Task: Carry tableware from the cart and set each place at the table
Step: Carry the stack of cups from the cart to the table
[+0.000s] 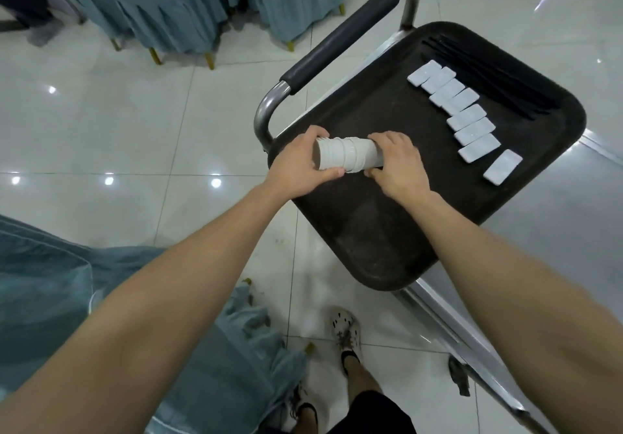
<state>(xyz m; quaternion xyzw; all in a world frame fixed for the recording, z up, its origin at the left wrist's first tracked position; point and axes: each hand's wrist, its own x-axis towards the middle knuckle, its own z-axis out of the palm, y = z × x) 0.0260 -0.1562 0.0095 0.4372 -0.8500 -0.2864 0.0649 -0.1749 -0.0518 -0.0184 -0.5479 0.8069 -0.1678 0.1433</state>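
White ceramic cups (347, 156), nested in a sideways stack, over the black plastic tray (371, 248) on the steel cart (266, 113): left hand (300, 167) grips one end, right hand (397, 164) curls round the other.

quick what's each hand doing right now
Left hand: grips one end of the cup stack.
Right hand: grips the other end.

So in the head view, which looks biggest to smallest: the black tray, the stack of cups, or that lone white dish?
1. black tray
2. stack of cups
3. lone white dish, plainly smallest
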